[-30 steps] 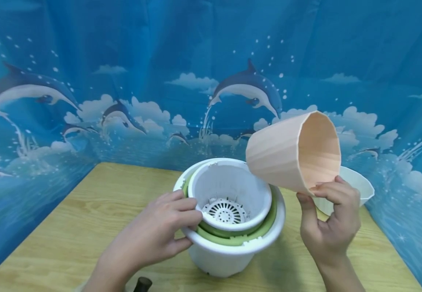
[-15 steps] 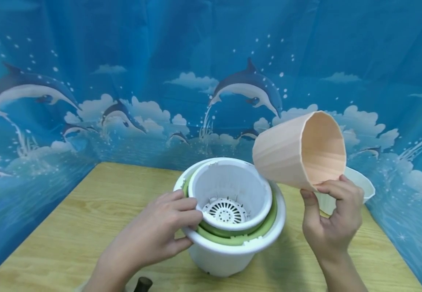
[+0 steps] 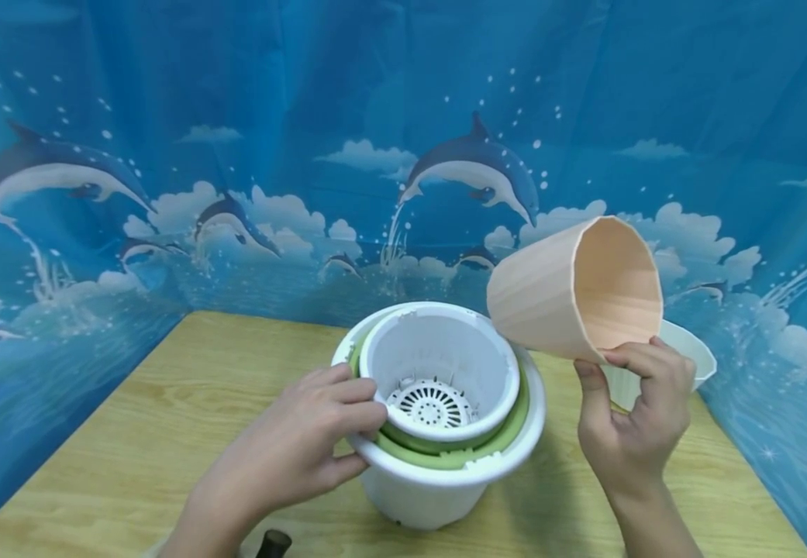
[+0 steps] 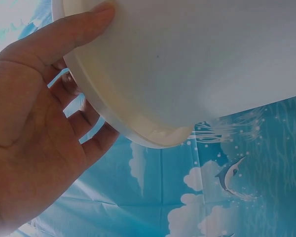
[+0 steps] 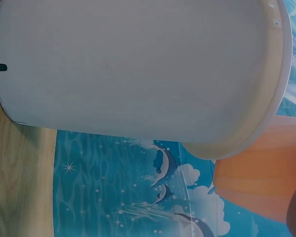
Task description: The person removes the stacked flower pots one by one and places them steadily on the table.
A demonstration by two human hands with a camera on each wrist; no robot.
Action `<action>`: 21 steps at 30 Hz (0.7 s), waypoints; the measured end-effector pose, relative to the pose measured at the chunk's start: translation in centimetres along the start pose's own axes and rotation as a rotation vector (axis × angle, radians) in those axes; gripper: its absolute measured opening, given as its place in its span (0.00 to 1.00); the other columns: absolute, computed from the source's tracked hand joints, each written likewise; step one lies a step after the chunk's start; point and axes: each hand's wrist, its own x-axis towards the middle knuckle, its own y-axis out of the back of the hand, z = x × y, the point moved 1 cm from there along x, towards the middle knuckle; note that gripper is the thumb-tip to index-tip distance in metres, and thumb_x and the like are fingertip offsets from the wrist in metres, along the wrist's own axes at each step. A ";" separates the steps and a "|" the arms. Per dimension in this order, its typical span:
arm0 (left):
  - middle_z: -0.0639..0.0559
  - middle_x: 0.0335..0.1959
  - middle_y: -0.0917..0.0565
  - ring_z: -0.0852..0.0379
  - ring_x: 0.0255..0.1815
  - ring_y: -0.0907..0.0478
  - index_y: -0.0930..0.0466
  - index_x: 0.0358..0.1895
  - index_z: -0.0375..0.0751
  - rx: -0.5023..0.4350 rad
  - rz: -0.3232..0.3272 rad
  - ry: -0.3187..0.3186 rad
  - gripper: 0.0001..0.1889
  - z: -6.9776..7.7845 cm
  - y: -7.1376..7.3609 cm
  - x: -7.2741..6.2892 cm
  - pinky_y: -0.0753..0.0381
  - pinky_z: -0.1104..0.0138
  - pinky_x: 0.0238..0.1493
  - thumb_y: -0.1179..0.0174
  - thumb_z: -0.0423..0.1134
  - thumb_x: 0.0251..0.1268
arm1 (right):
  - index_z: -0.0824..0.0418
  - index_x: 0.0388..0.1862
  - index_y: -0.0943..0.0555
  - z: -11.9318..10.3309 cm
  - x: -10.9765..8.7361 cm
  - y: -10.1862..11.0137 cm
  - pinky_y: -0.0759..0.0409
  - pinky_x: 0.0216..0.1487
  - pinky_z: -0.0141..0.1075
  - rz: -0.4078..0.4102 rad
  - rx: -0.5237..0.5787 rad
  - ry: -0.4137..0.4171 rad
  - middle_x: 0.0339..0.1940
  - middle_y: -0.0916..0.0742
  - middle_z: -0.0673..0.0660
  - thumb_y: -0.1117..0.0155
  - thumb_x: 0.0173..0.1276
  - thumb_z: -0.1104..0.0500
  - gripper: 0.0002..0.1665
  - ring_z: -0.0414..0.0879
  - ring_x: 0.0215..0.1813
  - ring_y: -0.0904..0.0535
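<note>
A peach plastic flower pot (image 3: 536, 298) is tilted on its side in the air, its mouth facing right and toward me. My right hand (image 3: 636, 426) pinches its lower rim between thumb and fingers. Left of it, a large white pot (image 3: 420, 496) stands upright on the table, holding a green pot (image 3: 445, 459) and a smaller white pot (image 3: 455, 341) with a slotted bottom nested inside. My left hand (image 3: 298, 442) grips the large pot's left rim. In the left wrist view, the thumb lies on the white pot's wall (image 4: 187, 59) and the fingers pass behind the rim.
Behind my right hand stands a pale, whitish-green pot (image 3: 689, 356), partly hidden. A dark round-ended object (image 3: 274, 542) shows at the table's near edge. The wooden table (image 3: 166, 403) backs onto a blue dolphin-print curtain (image 3: 270, 116).
The peach pot and my right hand have shifted slightly to the right, away from the nested pots. My left hand and the nested pots have stayed in place.
</note>
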 end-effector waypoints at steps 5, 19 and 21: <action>0.71 0.31 0.30 0.65 0.36 0.36 0.27 0.29 0.60 0.005 0.013 -0.018 0.16 0.0 -0.1 0.0 0.31 0.67 0.40 0.24 0.43 0.48 | 0.75 0.27 0.23 0.4 -0.1 0.3 0.31 0.61 0.43 -0.015 -0.006 -0.007 0.26 0.20 0.68 0.26 0.61 0.48 0.29 0.55 0.36 0.29; 0.71 0.31 0.30 0.65 0.36 0.36 0.26 0.29 0.60 0.013 0.004 -0.007 0.16 0.0 0.0 0.1 0.30 0.67 0.39 0.24 0.44 0.49 | 0.75 0.28 0.22 1.2 -0.2 0.3 0.32 0.60 0.40 -0.031 -0.017 -0.024 0.27 0.20 0.69 0.26 0.61 0.48 0.29 0.57 0.36 0.30; 0.71 0.31 0.30 0.65 0.35 0.36 0.26 0.29 0.60 0.012 0.006 -0.010 0.16 0.0 0.0 0.1 0.30 0.68 0.39 0.24 0.43 0.48 | 0.76 0.28 0.22 1.3 -0.2 0.3 0.32 0.59 0.39 -0.034 -0.012 -0.030 0.28 0.20 0.69 0.26 0.61 0.49 0.29 0.57 0.37 0.30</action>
